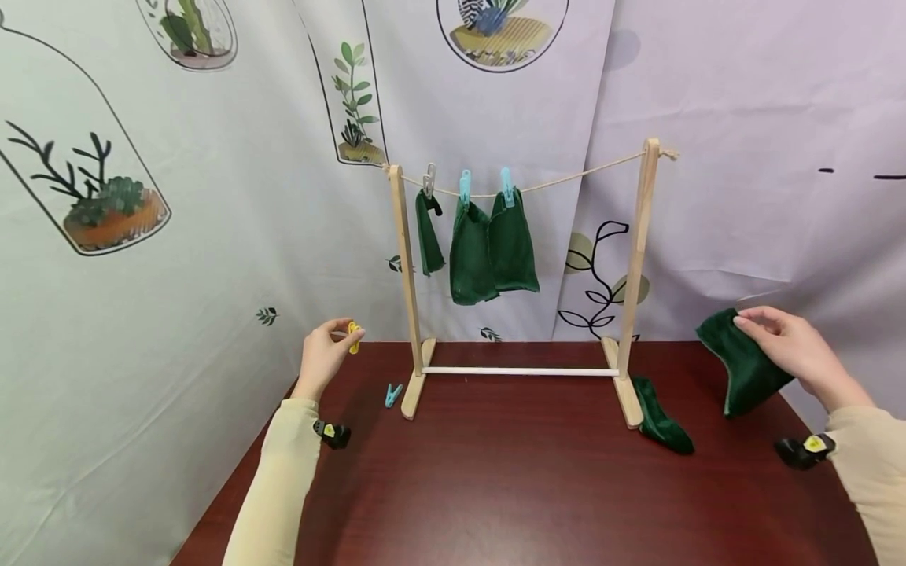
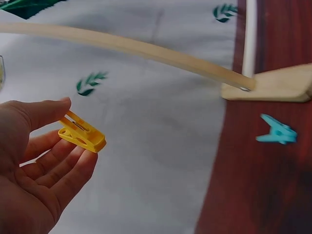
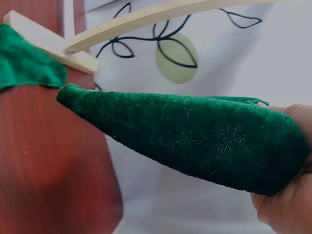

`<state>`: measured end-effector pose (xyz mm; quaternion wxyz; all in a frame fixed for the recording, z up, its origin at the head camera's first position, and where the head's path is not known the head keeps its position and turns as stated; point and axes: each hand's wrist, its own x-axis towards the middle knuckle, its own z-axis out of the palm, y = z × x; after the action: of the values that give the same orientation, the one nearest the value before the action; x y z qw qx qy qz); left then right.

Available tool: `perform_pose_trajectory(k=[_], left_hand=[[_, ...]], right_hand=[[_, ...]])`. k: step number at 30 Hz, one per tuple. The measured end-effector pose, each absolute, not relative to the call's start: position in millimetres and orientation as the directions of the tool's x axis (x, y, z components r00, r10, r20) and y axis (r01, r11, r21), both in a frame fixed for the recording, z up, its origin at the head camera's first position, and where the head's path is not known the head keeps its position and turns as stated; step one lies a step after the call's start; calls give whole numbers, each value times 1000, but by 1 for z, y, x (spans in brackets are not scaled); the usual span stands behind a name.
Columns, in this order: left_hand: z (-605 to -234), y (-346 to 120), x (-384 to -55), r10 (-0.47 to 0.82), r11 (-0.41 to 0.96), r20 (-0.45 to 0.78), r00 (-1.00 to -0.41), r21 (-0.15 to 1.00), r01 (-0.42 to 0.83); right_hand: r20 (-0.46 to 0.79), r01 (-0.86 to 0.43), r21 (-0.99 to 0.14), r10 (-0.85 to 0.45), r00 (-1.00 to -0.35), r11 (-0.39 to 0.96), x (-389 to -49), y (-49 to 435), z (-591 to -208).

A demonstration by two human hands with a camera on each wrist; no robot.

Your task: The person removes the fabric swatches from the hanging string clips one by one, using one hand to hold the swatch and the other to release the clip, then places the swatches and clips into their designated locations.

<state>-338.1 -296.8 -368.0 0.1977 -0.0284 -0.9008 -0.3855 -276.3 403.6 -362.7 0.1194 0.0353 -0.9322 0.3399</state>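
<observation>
My left hand pinches a yellow clothespin between thumb and fingers, left of a small wooden drying rack. Out on the right, my right hand holds a green velvet cloth piece by its upper edge, and the cloth hangs down above the table. In the right wrist view that cloth hides most of the fingers. Along the rack's string hang green cloth pieces, held by two light blue clothespins and one greyish clothespin at the left end.
A light blue clothespin lies on the dark red table beside the rack's left foot. Against the right foot lies another green cloth piece. Behind stands a pale curtain printed with plants.
</observation>
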Motion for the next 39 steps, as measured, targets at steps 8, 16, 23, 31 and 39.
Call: perform_pose_trajectory(k=[8,16,23,31,39], left_hand=[[-397,-308,-337,-98,713,273,-957,690,124],[-425,-318,-336,-92,735,228,-969,672,88],[-443,-316,-336,-89,742,168,-982,669,47],[-457,-311,-339,-107,723,120,-987,690,6],[-464,-308,-344,-110,731,104,-988,682,-9]], right_hand=[[198,-125,-637,5,-980,761,-272,408,-389],[213,-133,-627,4,-977,768,-275,404,-410],[244,-136,-609,21,-970,782,-280,400,-429],[229,-104,-581,39,-973,807,-282,396,-446],[218,-107,-591,31,-975,800,-283,392,-457]])
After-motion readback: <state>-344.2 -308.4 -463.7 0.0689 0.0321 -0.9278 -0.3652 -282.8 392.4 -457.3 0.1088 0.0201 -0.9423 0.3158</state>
